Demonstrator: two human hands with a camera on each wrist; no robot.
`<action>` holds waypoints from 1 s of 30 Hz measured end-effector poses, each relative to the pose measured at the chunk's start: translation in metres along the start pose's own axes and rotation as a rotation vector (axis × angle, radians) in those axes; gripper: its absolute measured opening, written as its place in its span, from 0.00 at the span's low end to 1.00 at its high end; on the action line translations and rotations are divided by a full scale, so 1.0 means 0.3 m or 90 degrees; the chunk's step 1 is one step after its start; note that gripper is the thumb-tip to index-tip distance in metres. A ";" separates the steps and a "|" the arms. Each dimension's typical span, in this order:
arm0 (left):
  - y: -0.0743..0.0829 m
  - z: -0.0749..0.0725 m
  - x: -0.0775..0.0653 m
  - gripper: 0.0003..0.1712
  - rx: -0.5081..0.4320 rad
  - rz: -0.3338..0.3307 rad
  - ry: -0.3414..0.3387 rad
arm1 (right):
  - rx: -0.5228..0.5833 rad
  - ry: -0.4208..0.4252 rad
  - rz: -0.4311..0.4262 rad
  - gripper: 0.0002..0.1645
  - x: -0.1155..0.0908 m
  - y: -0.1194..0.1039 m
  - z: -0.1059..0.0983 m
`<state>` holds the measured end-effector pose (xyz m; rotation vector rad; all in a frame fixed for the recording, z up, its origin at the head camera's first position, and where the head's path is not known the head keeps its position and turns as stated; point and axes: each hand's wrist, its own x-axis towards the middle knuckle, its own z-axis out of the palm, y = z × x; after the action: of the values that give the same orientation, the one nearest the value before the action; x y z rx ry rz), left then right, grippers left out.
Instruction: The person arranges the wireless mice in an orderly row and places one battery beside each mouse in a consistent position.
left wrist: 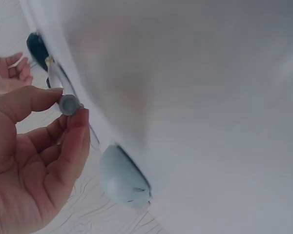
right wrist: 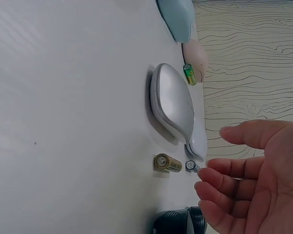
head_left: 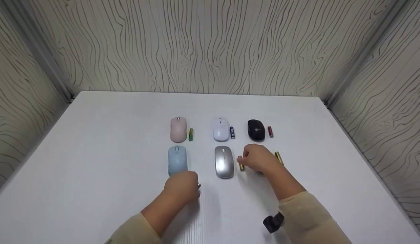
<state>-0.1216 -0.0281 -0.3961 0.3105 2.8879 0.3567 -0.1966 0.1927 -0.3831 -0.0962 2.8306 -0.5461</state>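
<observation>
My left hand (head_left: 183,184) pinches a battery (left wrist: 68,104) between thumb and fingers, just in front of the blue mouse (head_left: 177,159). The left wrist view shows the battery's flat grey end. My right hand (head_left: 259,157) is over the table, right of the silver mouse (head_left: 224,162). Beside that mouse lies a gold battery (right wrist: 168,163). In the right wrist view the thumb and fingers are apart, with nothing between them. A dark mouse (right wrist: 178,222) sits close to this hand, mostly hidden by it in the head view. Another gold battery (head_left: 278,157) lies beyond the right wrist.
In the back row are a pink mouse (head_left: 178,129) with a green battery (head_left: 191,134), a white mouse (head_left: 221,129) with a dark blue battery (head_left: 232,132), and a black mouse (head_left: 256,129) with a red battery (head_left: 270,131). Wood-patterned panels (head_left: 196,47) enclose the white table (head_left: 122,115).
</observation>
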 end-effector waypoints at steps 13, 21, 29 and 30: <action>0.032 -0.063 0.203 0.10 -0.169 -0.166 0.031 | 0.005 -0.001 -0.011 0.14 -0.007 0.008 0.000; 0.056 -0.040 0.260 0.08 -0.124 -0.207 0.018 | 0.019 -0.011 -0.014 0.13 -0.014 0.001 -0.004; 0.082 -0.028 0.281 0.07 -0.056 -0.196 0.030 | 0.012 -0.006 -0.030 0.14 -0.010 -0.001 -0.001; 0.085 -0.026 0.282 0.07 -0.053 -0.197 0.030 | 0.012 -0.004 -0.033 0.14 -0.010 -0.003 -0.001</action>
<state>-0.1995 0.0141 -0.3977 -0.1610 2.8927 0.4299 -0.1938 0.1923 -0.3818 -0.1680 2.8229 -0.5815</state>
